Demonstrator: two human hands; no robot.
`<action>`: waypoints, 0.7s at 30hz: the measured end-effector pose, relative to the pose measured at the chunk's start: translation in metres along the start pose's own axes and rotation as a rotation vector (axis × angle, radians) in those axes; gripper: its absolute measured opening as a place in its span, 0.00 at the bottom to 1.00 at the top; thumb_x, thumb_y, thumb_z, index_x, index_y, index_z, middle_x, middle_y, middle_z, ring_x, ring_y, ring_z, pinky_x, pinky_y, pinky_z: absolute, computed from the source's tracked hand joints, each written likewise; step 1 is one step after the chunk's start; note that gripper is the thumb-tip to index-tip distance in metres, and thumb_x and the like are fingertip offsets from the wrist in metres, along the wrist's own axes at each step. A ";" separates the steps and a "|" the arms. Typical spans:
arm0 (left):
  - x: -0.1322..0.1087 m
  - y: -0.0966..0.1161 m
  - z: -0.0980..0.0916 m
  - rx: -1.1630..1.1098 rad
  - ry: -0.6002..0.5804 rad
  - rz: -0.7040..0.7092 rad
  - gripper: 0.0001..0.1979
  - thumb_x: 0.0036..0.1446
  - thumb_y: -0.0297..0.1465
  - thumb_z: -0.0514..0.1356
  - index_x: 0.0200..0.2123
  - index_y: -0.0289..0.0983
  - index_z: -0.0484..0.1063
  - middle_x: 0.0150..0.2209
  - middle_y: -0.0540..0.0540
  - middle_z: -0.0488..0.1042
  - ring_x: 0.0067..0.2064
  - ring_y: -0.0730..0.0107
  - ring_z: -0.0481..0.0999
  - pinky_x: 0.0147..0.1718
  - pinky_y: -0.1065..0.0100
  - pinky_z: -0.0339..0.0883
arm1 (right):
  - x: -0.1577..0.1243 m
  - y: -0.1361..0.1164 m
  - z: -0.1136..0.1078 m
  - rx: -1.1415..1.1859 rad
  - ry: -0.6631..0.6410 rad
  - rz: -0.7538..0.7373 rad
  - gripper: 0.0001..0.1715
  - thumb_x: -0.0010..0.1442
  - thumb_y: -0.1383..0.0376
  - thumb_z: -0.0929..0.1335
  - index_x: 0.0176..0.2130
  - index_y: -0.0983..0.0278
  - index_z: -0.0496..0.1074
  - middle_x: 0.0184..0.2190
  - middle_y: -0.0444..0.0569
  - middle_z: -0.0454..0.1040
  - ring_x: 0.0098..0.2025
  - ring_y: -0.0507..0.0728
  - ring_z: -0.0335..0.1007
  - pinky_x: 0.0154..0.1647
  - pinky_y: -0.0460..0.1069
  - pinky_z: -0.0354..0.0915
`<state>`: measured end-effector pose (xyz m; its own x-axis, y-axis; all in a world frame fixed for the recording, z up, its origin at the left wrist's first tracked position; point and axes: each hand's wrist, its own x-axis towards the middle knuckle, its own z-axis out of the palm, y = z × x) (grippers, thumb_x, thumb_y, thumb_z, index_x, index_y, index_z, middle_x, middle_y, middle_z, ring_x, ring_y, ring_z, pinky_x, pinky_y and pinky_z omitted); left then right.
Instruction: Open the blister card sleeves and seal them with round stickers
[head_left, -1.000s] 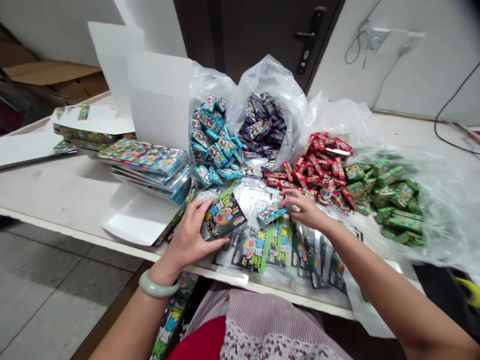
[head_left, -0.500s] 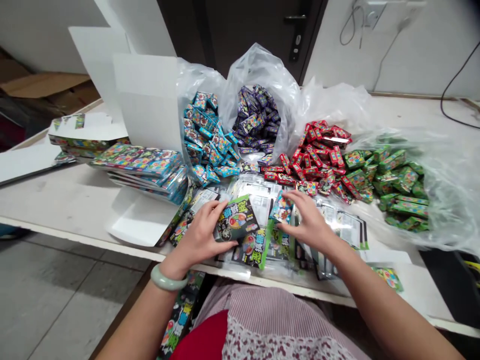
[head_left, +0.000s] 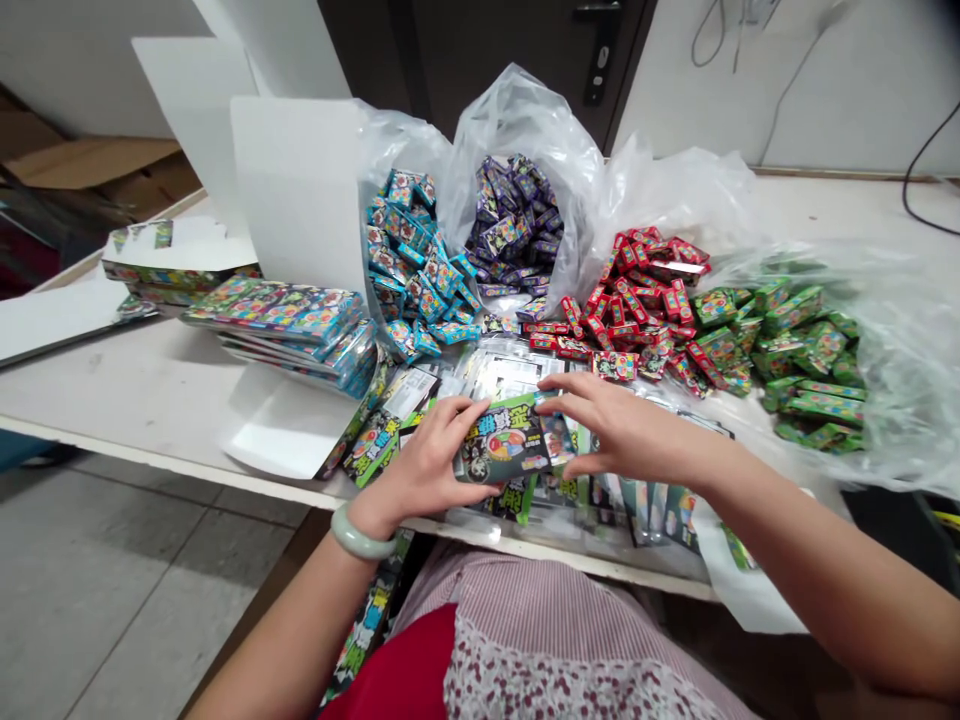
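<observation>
Four heaps of small printed boxes sit across the back of the worktop [head_left: 127, 390], each on or in clear plastic bags [head_left: 525, 120]. Left to right:

- Upper left: white cardboard sheets [head_left: 300, 190] stand upright. In front of them, a stack of flat multicolour display packs [head_left: 277, 320] lies on the worktop, with a smaller stack [head_left: 176, 270] further left.
- Centre front: left hand [head_left: 420, 470], jade bangle [head_left: 364, 533] on the wrist, is closed around a black, green-edged card [head_left: 499, 440], raised just above the loose cards [head_left: 600, 510].
- Right hand [head_left: 637, 430] is curled, fingers pinching a small box [head_left: 559, 440] at the card's right edge. Box and card look touching; exact contact is partly hidden by the fingers.
- Back row: blue heap [head_left: 409, 255], purple heap [head_left: 514, 225], red heap [head_left: 637, 300], green heap [head_left: 795, 340].

Progress as far as visible: the display-pack stack is the completed-looking lot, and one card is in hand. Loose cards lie spread under the hands. All four heaps look large, so most of the boxes look unplaced.
</observation>
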<state>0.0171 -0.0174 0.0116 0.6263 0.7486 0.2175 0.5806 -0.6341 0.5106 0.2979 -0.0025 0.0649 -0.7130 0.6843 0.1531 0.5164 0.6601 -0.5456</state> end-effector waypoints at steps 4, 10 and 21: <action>0.003 0.008 0.004 0.043 0.082 -0.060 0.47 0.43 0.42 0.70 0.63 0.36 0.53 0.54 0.36 0.61 0.56 0.48 0.63 0.56 0.48 0.63 | -0.001 -0.004 0.013 0.158 0.187 0.102 0.40 0.48 0.54 0.76 0.56 0.58 0.61 0.61 0.57 0.59 0.63 0.67 0.55 0.62 0.62 0.57; 0.009 0.020 -0.001 0.098 0.279 -0.077 0.44 0.43 0.41 0.70 0.59 0.34 0.54 0.55 0.34 0.62 0.58 0.45 0.62 0.58 0.43 0.58 | -0.009 -0.016 0.049 0.646 0.374 0.423 0.27 0.56 0.60 0.71 0.53 0.55 0.62 0.51 0.53 0.67 0.42 0.58 0.72 0.37 0.53 0.73; 0.016 0.059 0.054 -0.888 0.346 -0.307 0.24 0.59 0.30 0.57 0.57 0.43 0.54 0.47 0.43 0.67 0.48 0.64 0.73 0.45 0.60 0.72 | -0.027 -0.014 0.037 0.373 0.466 0.324 0.17 0.60 0.62 0.68 0.50 0.53 0.71 0.44 0.49 0.71 0.48 0.60 0.68 0.47 0.57 0.66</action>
<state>0.0894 -0.0533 -0.0003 0.2469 0.9603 0.1301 0.0042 -0.1353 0.9908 0.2925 -0.0422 0.0379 -0.2278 0.9468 0.2272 0.4120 0.3052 -0.8586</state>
